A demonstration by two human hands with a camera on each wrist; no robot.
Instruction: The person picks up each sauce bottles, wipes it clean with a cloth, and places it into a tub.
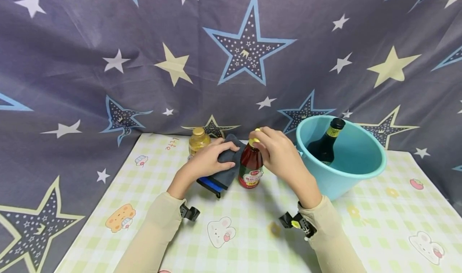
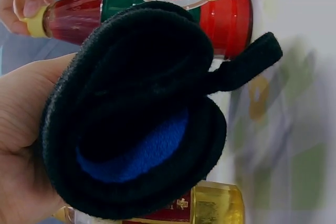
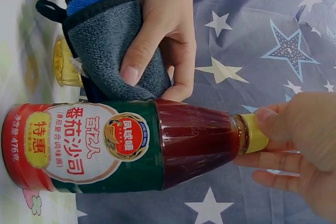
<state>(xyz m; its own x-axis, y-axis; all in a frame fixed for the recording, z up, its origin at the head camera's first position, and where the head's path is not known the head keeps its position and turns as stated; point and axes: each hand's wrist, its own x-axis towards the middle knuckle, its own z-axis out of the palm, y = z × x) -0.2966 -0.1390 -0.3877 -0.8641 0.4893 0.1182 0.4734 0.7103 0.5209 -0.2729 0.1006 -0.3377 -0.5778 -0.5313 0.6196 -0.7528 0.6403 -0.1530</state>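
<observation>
Beige sleeves (image 1: 153,233) lie nearest; beyond the right one, a light-blue plastic bucket (image 1: 326,183) holds a tilted dark-glass bottle (image 1: 326,144). Beside a golden-capped bottle of yellow liquid (image 1: 197,144), the left hand (image 1: 205,161) is clamped round a curled dark-grey cloth (image 3: 102,43) with blue lining. The right hand (image 1: 279,152) pinches the yellow cap (image 3: 256,134) of an upright glass bottle of red sauce (image 1: 250,166), standing between cloth and bucket.

3 bottles (image 1: 250,164) (image 1: 197,144) (image 1: 327,144), 1 cloth (image 1: 228,175), 1 bucket (image 1: 335,183), 2 hands (image 1: 211,157) (image 1: 279,152)
</observation>
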